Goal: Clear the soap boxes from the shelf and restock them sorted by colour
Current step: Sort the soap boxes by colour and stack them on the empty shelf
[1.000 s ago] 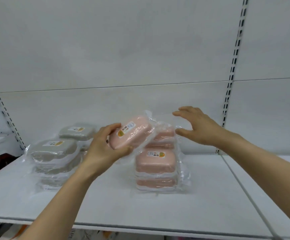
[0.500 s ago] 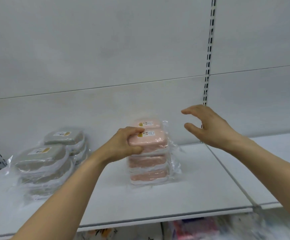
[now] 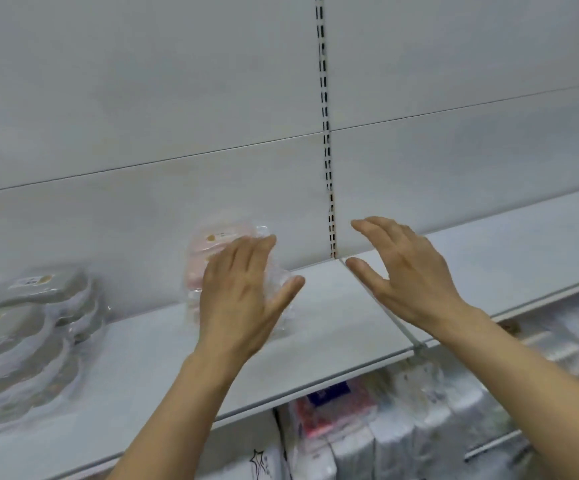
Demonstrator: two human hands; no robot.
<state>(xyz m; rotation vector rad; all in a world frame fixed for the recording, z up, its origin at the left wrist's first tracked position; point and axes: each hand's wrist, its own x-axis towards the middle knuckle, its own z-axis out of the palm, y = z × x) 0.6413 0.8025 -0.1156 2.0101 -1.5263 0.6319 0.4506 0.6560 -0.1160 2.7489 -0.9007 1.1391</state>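
A stack of pink soap boxes (image 3: 212, 247) in clear wrap stands on the white shelf (image 3: 322, 306) near the back panel. My left hand (image 3: 243, 292) hovers in front of the stack with straight fingers, hiding most of it and holding nothing. Whether it touches the wrap I cannot tell. My right hand (image 3: 405, 271) is to the right, fingers spread and relaxed, above the shelf with nothing in it. Stacks of grey soap boxes (image 3: 28, 327) in clear wrap sit at the shelf's left end.
A slotted upright (image 3: 326, 133) divides the white back panel just right of the pink stack. A second shelf board (image 3: 530, 244) continues to the right. Below the shelf edge are wrapped packages (image 3: 385, 427) on a lower level.
My left hand has let go of the pink box, which now lies on top of the pink stack, and opened flat. The view has swung to the right and tilted.
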